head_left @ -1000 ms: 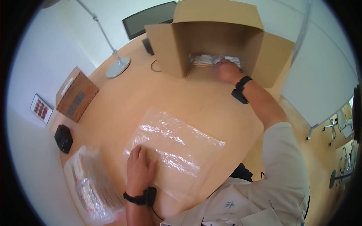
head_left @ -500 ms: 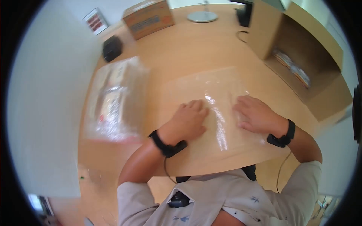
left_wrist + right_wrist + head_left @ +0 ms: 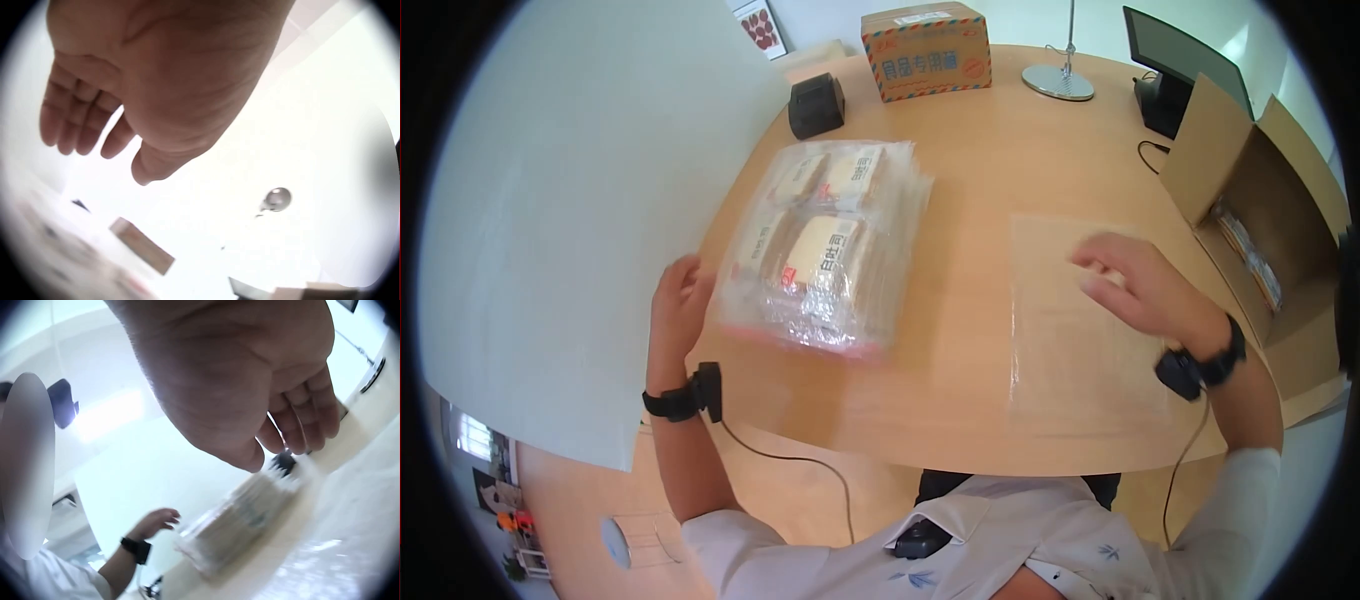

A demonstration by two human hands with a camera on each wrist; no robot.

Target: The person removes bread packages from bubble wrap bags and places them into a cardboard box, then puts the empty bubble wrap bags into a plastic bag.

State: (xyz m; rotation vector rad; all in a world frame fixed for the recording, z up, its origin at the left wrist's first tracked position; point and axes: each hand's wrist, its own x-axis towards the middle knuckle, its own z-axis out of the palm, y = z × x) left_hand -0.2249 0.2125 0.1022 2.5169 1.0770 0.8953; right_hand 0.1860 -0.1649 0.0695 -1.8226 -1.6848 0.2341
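A stack of bagged sliced bread [image 3: 825, 255] in clear plastic lies on the table's left half, its packs printed with dark characters. Just left of that stack is my left hand [image 3: 678, 310], fingers extended and nothing in it; the left wrist view shows its bare palm [image 3: 181, 81]. A flat clear plastic bag [image 3: 1060, 370] is spread on the table to the right. Over its upper right part hovers my right hand [image 3: 1138, 285], fingers loosely bent and holding nothing. In the right wrist view its palm [image 3: 231, 381] faces the camera, with the bread stack [image 3: 234, 525] beyond.
An open cardboard box [image 3: 1270, 200] lies on its side at the right, with packs in clear wrap [image 3: 1248, 258] inside. Along the back stand a printed carton [image 3: 928, 58], a lamp base [image 3: 1058, 83], a monitor [image 3: 1190, 60] and a black device [image 3: 816, 106].
My right hand came out of the box to the flat bag, then rose off it. The left hand left the bag for the bread stack's left side. The head view swung left.
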